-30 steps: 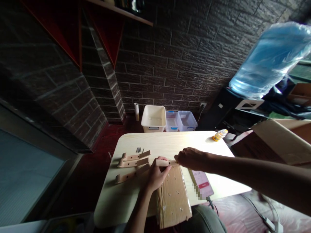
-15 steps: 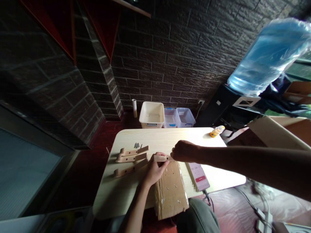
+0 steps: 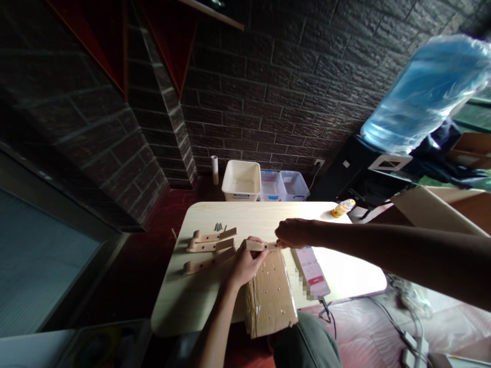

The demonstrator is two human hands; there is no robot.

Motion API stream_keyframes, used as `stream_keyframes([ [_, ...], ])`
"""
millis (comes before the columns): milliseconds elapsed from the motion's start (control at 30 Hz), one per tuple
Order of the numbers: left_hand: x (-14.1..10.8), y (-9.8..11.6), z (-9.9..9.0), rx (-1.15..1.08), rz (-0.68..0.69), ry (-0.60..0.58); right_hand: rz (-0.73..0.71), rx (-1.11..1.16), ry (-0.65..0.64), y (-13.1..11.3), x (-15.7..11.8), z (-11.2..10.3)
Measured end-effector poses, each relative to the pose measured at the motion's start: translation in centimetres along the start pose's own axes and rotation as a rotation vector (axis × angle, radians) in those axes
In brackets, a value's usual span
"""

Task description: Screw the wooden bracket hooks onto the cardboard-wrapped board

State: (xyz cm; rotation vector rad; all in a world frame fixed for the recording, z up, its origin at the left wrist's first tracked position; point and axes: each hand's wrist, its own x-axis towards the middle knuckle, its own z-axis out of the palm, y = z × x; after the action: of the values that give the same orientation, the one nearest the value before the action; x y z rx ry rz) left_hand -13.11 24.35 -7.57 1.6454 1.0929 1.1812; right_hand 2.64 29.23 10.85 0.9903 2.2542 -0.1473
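My left hand (image 3: 247,263) is closed around a light wooden piece with dark holes (image 3: 254,246), held over the far end of a cardboard slab (image 3: 270,296). At the right end of that piece is my right hand (image 3: 287,233), curled into a fist. A small yellowish bit shows below its fingers, too small to name. To the left on the table lie several similar wooden pieces: one at the back (image 3: 215,236), one in the middle (image 3: 211,246) and one in front (image 3: 209,263). Behind them is a small group of dark screws (image 3: 218,226).
A phone (image 3: 311,273) with a running timer and a cable lies right of the cardboard. At the table's (image 3: 249,214) far right corner is a yellow-capped bottle (image 3: 342,208). Beyond the far edge stand a cream bin (image 3: 241,180) and clear tubs (image 3: 293,185).
My right hand has shifted slightly right and turned, baring the yellowish bit under its fingers. My left hand still holds the wooden piece. The whole view has shifted a little.
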Motion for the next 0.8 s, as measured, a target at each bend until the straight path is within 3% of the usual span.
stream_keyframes([
  [167, -0.3, 0.1, 0.0, -0.001, 0.014, -0.001, 0.02, -0.103, 0.026, -0.5, -0.6, -0.3],
  [400, -0.3, -0.3, 0.3, -0.019, 0.006, -0.004, -0.192, -0.289, 0.043, -0.7, -1.4, -0.2],
  [800, -0.2, -0.8, 0.4, -0.022, -0.015, -0.018, -0.008, -0.098, 0.03, 0.0, -0.6, 0.3],
])
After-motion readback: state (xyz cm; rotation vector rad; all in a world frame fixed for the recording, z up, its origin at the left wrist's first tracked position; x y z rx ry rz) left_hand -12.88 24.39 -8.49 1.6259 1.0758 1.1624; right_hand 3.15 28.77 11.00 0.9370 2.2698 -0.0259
